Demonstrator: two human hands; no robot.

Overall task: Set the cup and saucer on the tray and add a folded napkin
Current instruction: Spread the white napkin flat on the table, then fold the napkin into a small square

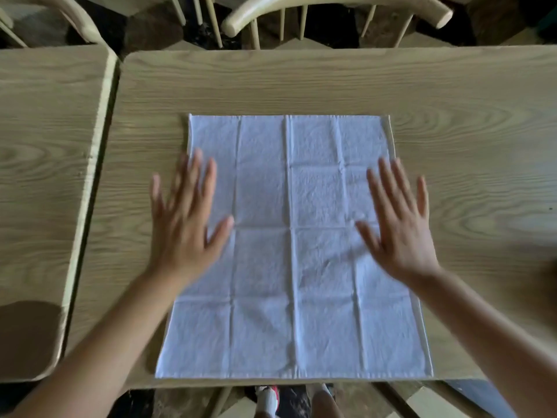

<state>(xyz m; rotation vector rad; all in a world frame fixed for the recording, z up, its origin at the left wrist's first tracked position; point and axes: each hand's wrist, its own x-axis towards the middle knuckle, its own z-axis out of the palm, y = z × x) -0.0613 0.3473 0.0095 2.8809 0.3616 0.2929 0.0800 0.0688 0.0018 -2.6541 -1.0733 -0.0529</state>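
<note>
A white cloth napkin (289,267) lies spread out flat on the wooden table (301,82), creased into a grid of fold lines. My left hand (187,218) is flat over the napkin's left edge, fingers spread, holding nothing. My right hand (401,221) is flat over its right side, fingers spread as well. Both hands look motion-blurred. No cup, saucer or tray is in view.
A second wooden table (45,176) stands alongside on the left, with a narrow gap between the two. Pale wooden chairs (331,13) stand beyond the far edge. A dark round shape (27,336) sits at the left table's near corner.
</note>
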